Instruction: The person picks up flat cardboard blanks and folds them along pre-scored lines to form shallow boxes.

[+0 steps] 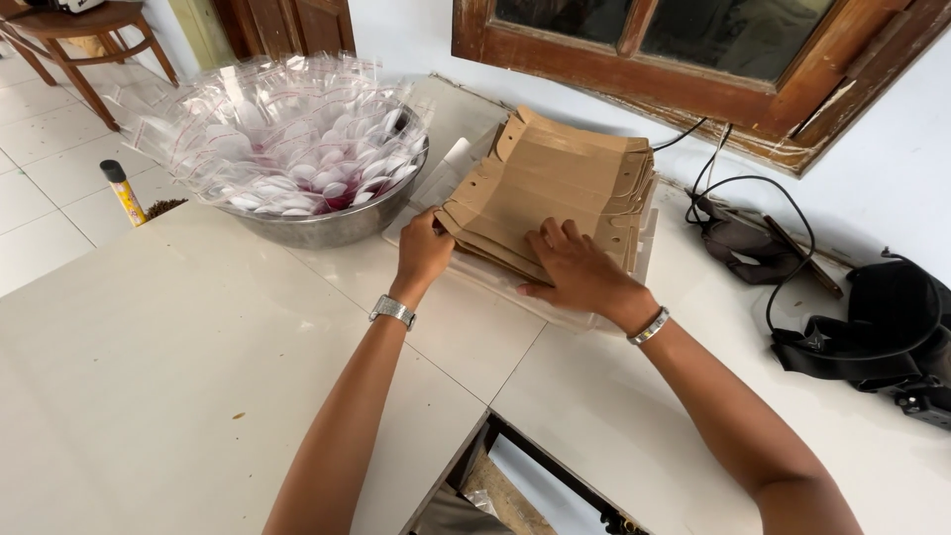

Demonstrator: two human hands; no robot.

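A stack of brown cardboard cut-outs lies in a clear shallow tray on the white tiled counter. My left hand pinches the near left corner of the stack, fingers curled around the edge of the cards. My right hand lies flat on the stack's near edge, fingers spread over the top card. A watch sits on my left wrist and a metal bracelet on my right wrist.
A metal bowl heaped with clear plastic bags stands left of the stack. Black cables and a dark pouch lie at right, with a black bag beyond. A wooden window frame is behind. A wooden table stands far left.
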